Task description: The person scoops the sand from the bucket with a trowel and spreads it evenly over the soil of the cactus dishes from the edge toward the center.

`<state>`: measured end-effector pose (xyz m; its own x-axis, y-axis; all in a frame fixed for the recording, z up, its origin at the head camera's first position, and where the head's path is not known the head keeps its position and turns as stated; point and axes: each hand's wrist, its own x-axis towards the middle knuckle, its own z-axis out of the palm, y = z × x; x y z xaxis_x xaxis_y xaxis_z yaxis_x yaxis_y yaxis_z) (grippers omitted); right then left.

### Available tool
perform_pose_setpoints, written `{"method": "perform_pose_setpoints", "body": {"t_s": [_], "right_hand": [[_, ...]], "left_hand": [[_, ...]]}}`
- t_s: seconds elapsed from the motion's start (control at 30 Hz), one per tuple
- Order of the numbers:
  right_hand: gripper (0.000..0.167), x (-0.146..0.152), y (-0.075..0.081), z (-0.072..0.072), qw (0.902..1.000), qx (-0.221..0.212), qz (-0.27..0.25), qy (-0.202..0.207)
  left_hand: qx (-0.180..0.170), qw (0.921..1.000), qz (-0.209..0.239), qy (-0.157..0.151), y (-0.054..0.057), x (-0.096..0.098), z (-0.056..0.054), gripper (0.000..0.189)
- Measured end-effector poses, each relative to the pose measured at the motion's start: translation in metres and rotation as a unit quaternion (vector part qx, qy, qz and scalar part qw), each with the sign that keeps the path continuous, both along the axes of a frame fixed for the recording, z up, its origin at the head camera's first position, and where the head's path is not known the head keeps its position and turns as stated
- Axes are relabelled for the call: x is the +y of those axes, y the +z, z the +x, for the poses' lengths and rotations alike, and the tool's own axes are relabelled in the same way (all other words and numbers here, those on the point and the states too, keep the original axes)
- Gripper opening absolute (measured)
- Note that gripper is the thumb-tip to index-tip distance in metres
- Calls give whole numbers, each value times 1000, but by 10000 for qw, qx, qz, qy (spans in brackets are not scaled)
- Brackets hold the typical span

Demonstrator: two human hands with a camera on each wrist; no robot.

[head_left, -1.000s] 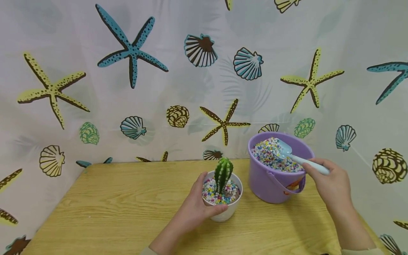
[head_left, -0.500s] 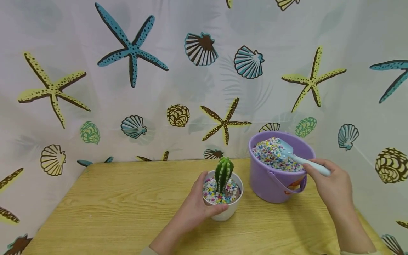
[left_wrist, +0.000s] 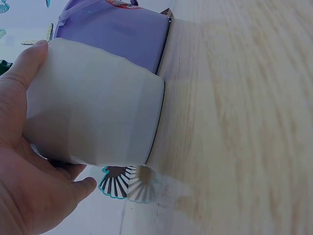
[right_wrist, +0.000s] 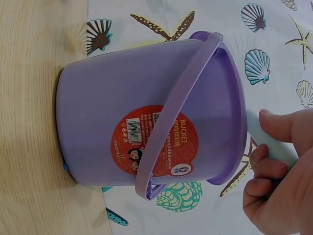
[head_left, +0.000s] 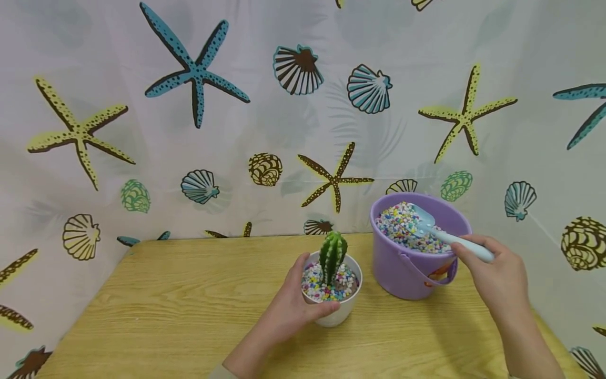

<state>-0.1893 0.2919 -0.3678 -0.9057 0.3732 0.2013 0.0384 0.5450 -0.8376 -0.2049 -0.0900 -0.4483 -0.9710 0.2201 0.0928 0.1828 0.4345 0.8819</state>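
A green ribbed cactus (head_left: 333,258) stands upright in a white pot (head_left: 337,317), with multicoloured pebbles (head_left: 312,281) round its base and a brown patch at the right. My left hand (head_left: 290,305) holds this pot from the left, thumb across the front near the rim, the other fingers at the far side. On the right, my right hand (head_left: 503,273) grips the handle of a light blue plastic scoop (head_left: 442,236). The scoop's head lies on the similar pebbles filling much of a purple bucket (head_left: 400,273). In the right wrist view, fingers curl round the scoop handle (right_wrist: 274,142).
Pot and bucket stand close together on a wooden table (head_left: 189,295). The bucket's handle (right_wrist: 181,93) hangs down its side, over a red label (right_wrist: 127,147). Behind the table hangs a pale curtain (head_left: 227,131) with starfish and shell prints.
The head view has shifted slightly. Both hands keep their holds, and the pot, scoop and bucket show no clear movement.
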Motion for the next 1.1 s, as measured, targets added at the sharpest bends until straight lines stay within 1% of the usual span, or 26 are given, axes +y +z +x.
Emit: {"method": "perform_pose_setpoints", "body": {"t_s": [0.2, 0.5, 0.77, 1.1], "right_hand": [[57, -1, 5, 4, 10000, 68, 5, 51], [56, -10, 9, 11, 9998, -23, -34, 215], [53, -17, 10, 18, 9991, 89, 189, 357], [49, -24, 10, 25, 9975, 148, 311, 625]], "left_hand": [[11, 10000, -11, -9, 2, 0, 1, 127], [-27, 10000, 13, -25, 3, 0, 0, 128], [-49, 9999, 83, -33, 2, 0, -1, 129], [-84, 9998, 192, -70, 1, -1, 0, 129]]}}
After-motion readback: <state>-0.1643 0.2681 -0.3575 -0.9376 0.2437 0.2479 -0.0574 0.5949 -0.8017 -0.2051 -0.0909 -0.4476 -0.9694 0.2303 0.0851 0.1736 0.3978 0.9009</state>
